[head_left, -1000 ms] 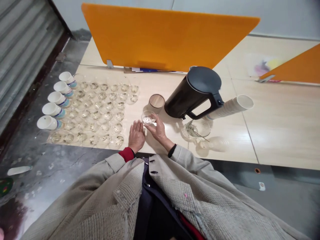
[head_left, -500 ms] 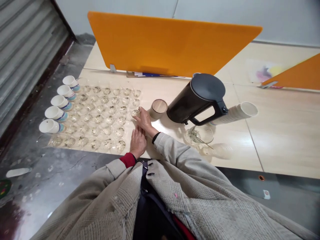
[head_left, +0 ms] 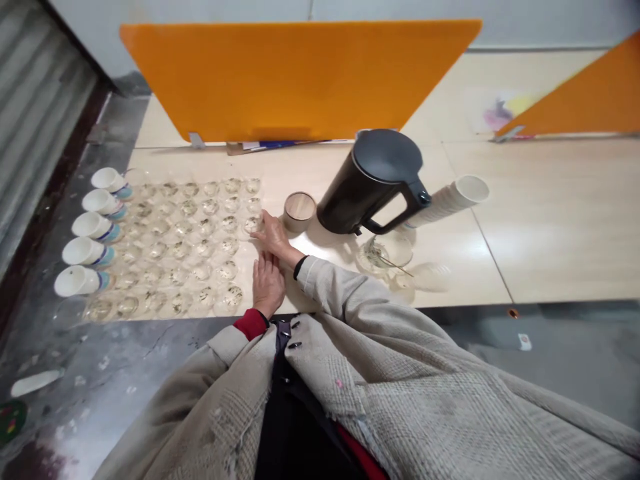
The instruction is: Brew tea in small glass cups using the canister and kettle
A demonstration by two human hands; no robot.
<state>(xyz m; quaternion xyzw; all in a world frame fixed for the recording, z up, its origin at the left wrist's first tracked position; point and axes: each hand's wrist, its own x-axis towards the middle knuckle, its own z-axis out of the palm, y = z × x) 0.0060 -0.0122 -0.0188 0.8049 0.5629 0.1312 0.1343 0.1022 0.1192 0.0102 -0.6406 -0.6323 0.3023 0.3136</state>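
My right hand [head_left: 274,233] has its thumb and fingers at the side of a small clear cup [head_left: 253,225] with dark flecks in its bottom, standing on the table at the right edge of the grid. Close below, my left hand [head_left: 269,283] lies flat on the tabletop, fingers stretched out, holding nothing. Rows of similar clear cups [head_left: 203,248] with dark bits inside spread out to the left. Just right of my right hand stands a round container with a wooden lid [head_left: 300,207].
A black kettle [head_left: 360,180] stands right of the container. Behind it lie a stack of white cups [head_left: 455,197] and a ribbed glass dish [head_left: 397,250] with a thin stick. Several white paper cups [head_left: 77,281] line the left table edge. An orange divider [head_left: 300,80] rises at the back.
The camera view has shifted, so the table contents appear further left. My right hand stays at the same clear cup and my left hand still rests flat.
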